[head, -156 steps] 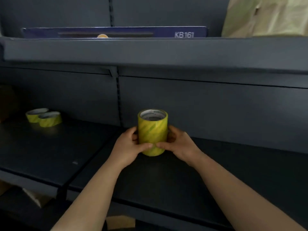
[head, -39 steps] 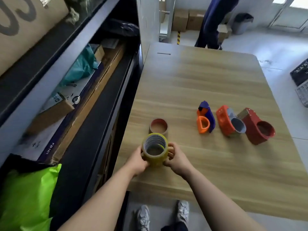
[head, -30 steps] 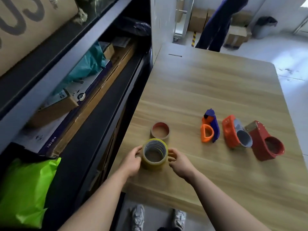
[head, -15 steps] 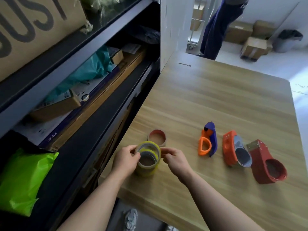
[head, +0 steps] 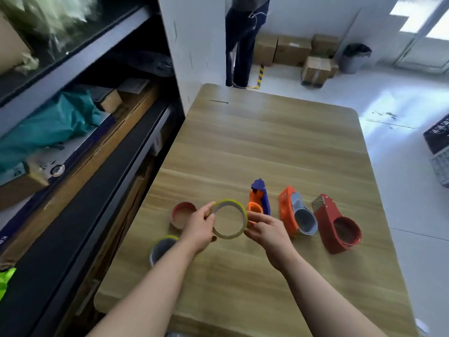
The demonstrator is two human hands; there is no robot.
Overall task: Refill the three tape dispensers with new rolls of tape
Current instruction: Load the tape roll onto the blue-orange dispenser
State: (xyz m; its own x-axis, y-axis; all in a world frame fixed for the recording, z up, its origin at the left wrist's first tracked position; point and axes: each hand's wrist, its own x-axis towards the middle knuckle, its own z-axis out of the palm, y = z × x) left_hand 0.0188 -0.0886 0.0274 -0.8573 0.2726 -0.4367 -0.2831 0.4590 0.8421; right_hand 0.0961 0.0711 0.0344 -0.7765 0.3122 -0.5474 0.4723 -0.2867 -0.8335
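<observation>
Both my hands hold one yellow tape roll (head: pixel 220 234) up above the wooden table (head: pixel 279 147). My left hand (head: pixel 200 228) pinches its left rim and my right hand (head: pixel 264 229) pinches its right rim. The rest of the yellow roll stack (head: pixel 161 248) stands on the table below my left wrist, partly hidden by it. An empty brown core (head: pixel 182 215) lies to the left. Three dispensers lie in a row to the right: a blue and orange one (head: pixel 261 199), an orange one (head: pixel 295 215) and a red one (head: pixel 336 227).
A dark shelving unit (head: pixel 73 154) with boxes and a teal bag runs along the table's left side. A person in dark trousers (head: pixel 239 42) stands past the far end. Cardboard boxes (head: pixel 292 51) and a bin (head: pixel 356 57) sit on the floor behind.
My hands have lifted the top roll off the yellow stack and moved it right and up; the stack stays on the table. The view has tilted up a little.
</observation>
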